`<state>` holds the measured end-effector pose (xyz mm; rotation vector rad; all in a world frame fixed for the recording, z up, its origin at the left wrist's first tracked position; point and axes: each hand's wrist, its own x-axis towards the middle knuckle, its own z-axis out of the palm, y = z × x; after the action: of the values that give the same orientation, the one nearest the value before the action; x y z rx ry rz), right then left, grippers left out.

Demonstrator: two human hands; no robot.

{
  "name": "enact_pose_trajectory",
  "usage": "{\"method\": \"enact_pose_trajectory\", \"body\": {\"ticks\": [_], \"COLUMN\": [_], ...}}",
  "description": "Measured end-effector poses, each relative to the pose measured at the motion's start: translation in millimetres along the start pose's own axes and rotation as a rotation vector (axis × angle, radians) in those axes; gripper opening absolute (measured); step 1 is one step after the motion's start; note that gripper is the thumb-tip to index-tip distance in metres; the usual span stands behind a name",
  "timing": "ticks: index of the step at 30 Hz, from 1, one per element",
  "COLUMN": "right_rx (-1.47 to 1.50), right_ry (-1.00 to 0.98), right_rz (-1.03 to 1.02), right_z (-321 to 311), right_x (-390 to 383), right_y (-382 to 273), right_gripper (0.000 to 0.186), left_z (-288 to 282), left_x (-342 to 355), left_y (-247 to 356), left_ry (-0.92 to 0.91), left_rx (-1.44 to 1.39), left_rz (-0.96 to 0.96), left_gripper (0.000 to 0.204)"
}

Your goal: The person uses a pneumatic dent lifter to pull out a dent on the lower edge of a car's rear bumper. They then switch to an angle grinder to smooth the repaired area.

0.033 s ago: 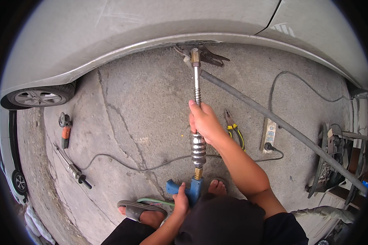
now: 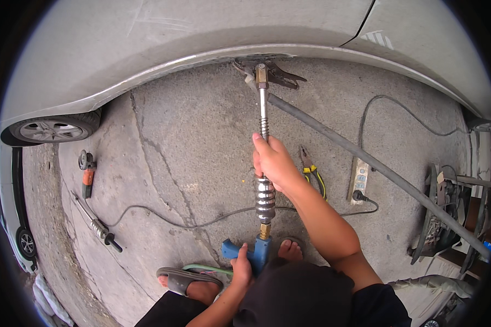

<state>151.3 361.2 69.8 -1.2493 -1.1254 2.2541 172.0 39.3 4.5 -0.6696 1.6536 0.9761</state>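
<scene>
No text, number or sign is legible. Marks on the orange grinder (image 2: pixel 88 175) are too small to make out

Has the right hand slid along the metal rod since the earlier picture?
No. The right hand grips the same part of the metal rod, with no visible shift against the power strip.

Car-repair workspace | car (image 2: pixel 202 32) | angle grinder (image 2: pixel 88 175) | concrete floor (image 2: pixel 213 136)
</scene>
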Motion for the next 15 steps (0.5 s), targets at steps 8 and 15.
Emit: {"method": "enact_pose_trajectory", "body": {"ticks": [8,15], "right_rx": [0.005,-0.009], "right_ry": [-0.002,-0.006], "right_rz": [-0.021,-0.032], "right_z": [0,2], "right_x": [1,2], "right_y": [-7,-6], "right_gripper": [0.038,0.037], "left_z": [20,18], "left_x": [-21,-19], "left_y": [21,19], "left_ry": [0.019,0.035], "left_rx": [-0.098,-0.118], "left_rz": [0.001,-0.028], "left_gripper": [0.068,0.064]}}
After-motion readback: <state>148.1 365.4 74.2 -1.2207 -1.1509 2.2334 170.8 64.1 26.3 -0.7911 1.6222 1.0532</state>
